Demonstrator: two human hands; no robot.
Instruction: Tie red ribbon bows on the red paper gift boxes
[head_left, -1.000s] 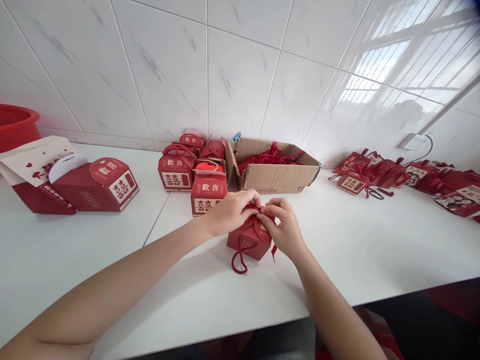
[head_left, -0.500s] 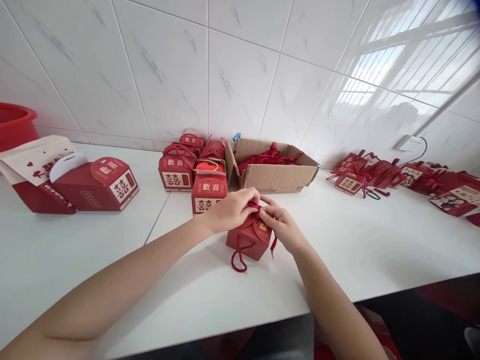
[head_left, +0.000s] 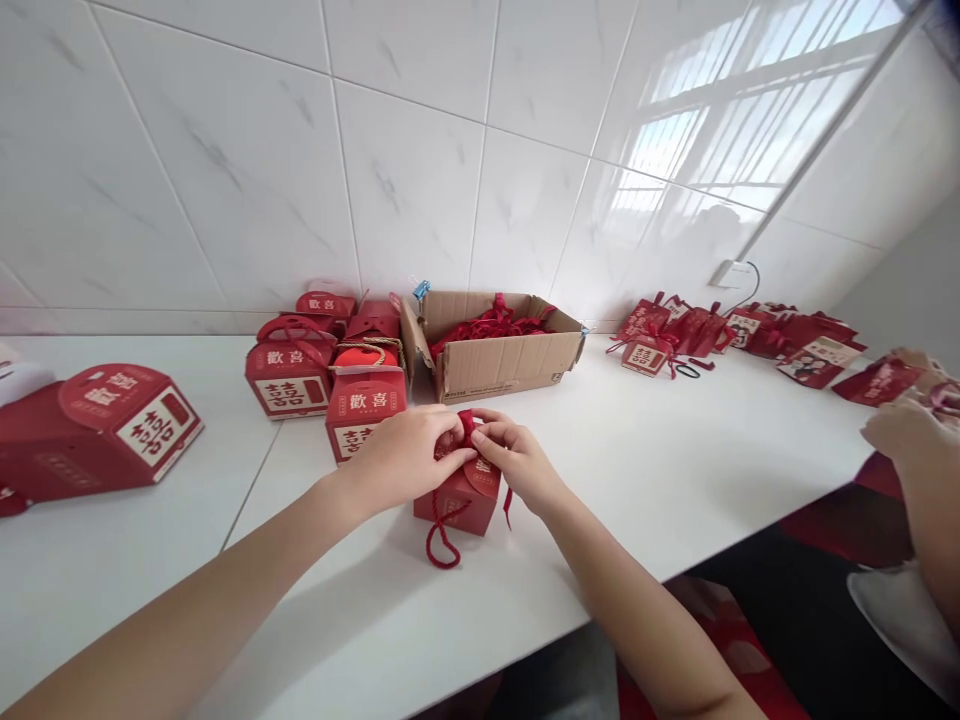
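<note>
A small red gift box point(head_left: 459, 500) stands upright on the white table in front of me, with a twisted red cord loop point(head_left: 442, 545) hanging down its near side. Over its top, my left hand point(head_left: 412, 450) and my right hand point(head_left: 514, 455) pinch a red ribbon point(head_left: 466, 428) from both sides. One ribbon tail dangles past the box's right edge. The fingers of both hands are closed on the ribbon, and they partly hide the knot and the box lid.
Behind, an open cardboard box point(head_left: 502, 372) holds red ribbons. Red gift boxes point(head_left: 289, 375) stand left of it, and a larger one point(head_left: 97, 430) lies further left. Small red bags point(head_left: 649, 340) and black-handled scissors point(head_left: 686, 368) are at right. Another person's hand point(head_left: 907, 425) works at the far right.
My view has turned to the right, bringing another person's hands into sight. My fingers have shifted slightly on the ribbon, which bunches up more between them.
</note>
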